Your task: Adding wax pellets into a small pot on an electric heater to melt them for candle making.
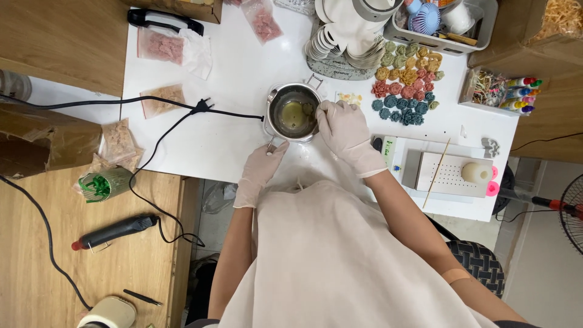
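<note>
Wax-melting step, mid-stir or check: left hand [262, 164] gripped on handle of small metal pitcher [294, 113] at table [231, 121] centre; right hand [342, 124] curled at its right rim, grip unclear. Next likely needs a steady lift. Flower-shaped pieces [405, 82] lie far right.

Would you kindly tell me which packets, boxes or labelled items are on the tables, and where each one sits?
Two clear bags of pink pieces, back left of the white table.
Clear bag of pink pieces, at the back edge.
Clear bags of tan flakes, left side, beside the black cable.
Small white-and-green box, right of the right hand.
Brown cardboard box, far left.
No screens.
</note>
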